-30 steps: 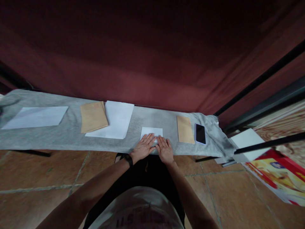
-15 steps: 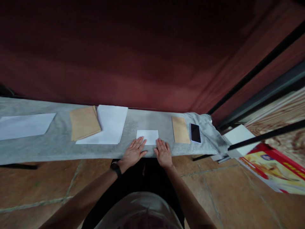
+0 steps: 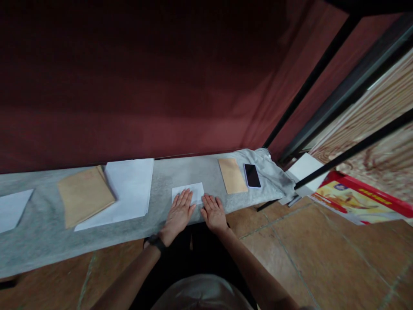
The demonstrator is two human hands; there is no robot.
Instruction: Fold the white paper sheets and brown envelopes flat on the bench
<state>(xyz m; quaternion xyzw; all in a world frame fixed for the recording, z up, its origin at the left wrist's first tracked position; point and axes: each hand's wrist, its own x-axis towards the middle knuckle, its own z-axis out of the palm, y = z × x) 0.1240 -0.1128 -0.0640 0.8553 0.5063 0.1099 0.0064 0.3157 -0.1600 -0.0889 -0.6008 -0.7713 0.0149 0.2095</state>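
Note:
A small white rectangle of paper (image 3: 197,192), apparently folded, lies flat near the front edge of the cloth-covered bench. My left hand (image 3: 179,214) rests flat on its left part, fingers stretched out and covering some of it. At the paper's right edge lies my right hand (image 3: 213,212), palm down with straight fingers. Whether its fingertips touch the paper I cannot tell. A brown envelope (image 3: 232,175) lies to the right of the paper, and beside that a phone (image 3: 252,175) with a dark screen.
Left of my hands, a stack of brown envelopes (image 3: 84,193) overlaps white sheets (image 3: 134,185). Another white sheet (image 3: 13,209) lies farther left. A grey cloth (image 3: 174,168) covers the narrow bench. Black bars (image 3: 309,86) and a red-yellow box (image 3: 358,200) stand at right.
My view has tilted and turned to the right. My left hand has moved further onto the white paper; my right hand stays by its right edge.

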